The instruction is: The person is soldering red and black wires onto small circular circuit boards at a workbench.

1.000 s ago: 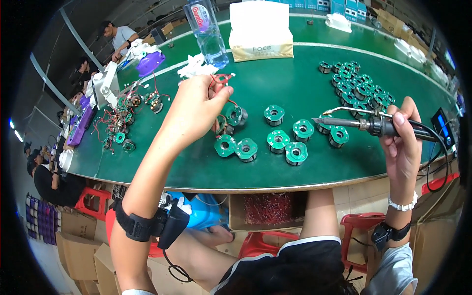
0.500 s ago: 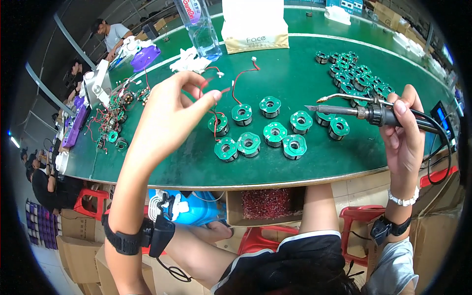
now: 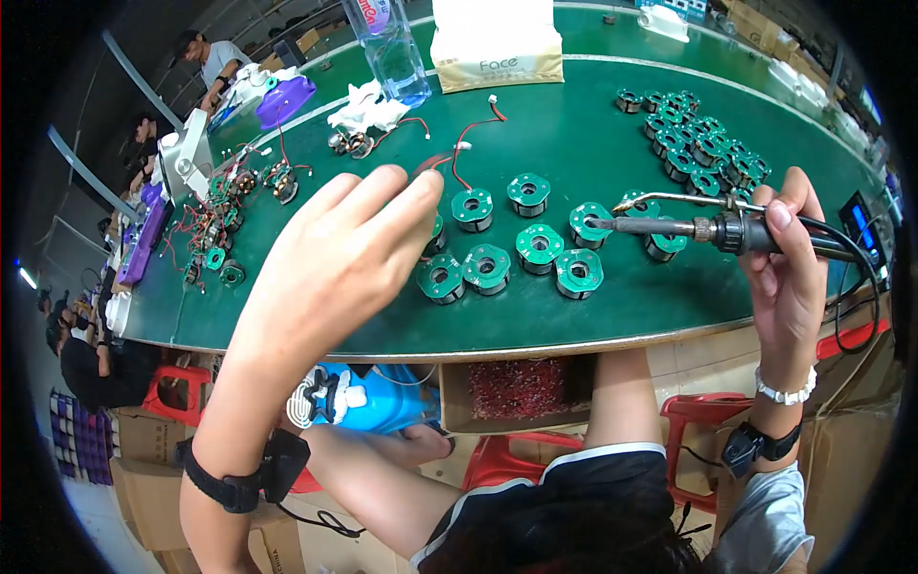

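Iron with black handle and grey metal tip (image 3: pixel 660 226): gripped by the fingers of your right hand (image 3: pixel 786 258); its end overlaps one green-topped, dark-sided ring (image 3: pixel 585 213), contact unclear.
Left hand (image 3: pixel 339 253): your fingers bend together beside a blurred thin red wire (image 3: pixel 438 161); whether they pinch it cannot be told.
Wired green-topped ring (image 3: pixel 461 210): upright on the green desk (image 3: pixel 516 327), just right of those fingers.
Wire step: apparently positioning for soldering.
Iron's next move: likely calls for a steadied wire.

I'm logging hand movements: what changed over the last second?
The left hand drew back, slightly leftward. The red-wired circuit board, tilted earlier, now sits flat, apparently let go. The right hand still holds the soldering iron; the plastic bottle stayed standing.
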Demonstrator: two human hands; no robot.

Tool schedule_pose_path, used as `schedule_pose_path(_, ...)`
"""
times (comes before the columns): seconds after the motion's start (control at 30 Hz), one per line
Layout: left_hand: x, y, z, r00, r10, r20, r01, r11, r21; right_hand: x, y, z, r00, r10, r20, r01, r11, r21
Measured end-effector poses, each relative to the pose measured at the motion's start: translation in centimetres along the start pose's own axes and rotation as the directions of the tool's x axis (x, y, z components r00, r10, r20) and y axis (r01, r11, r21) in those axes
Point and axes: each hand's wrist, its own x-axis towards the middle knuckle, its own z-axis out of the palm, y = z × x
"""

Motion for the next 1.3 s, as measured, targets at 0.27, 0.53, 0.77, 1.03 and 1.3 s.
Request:
schedule_pose_path(0.27,-0.4,-0.1,-0.9,0.997,-0.013,0.082,0.024,0.991,-0.134,-0.7,0.3,1.8,0.997,0.044,0.066,-0.045,0.999,0.015)
schedule_pose_path(0.53,-1.6,-0.1,-0.8,0.986,-0.166,0.018,0.155,0.874,-0.461,-1.8,1.0,4.7,0.995,0.087,0.048,-0.088,0.996,0.025)
schedule_pose_path(0.77,-1.4,-0.1,-1.3,0.975,-0.216,0.051,0.209,0.818,-0.535,-2.8,1.0,6.8,0.996,0.088,-0.013,-0.087,0.995,0.038)
schedule_pose_path(1.03,-1.7,0.2,-1.0,0.968,-0.251,0.024,0.217,0.782,-0.584,-3.4,1.9,8.2,0.995,0.098,-0.016,-0.096,0.993,0.069)
schedule_pose_path(1.3,-1.5,0.6,-1.7,0.964,-0.264,0.015,0.225,0.787,-0.574,-3.3,2.6,8.6,0.995,0.096,0.041,-0.099,0.992,0.078)
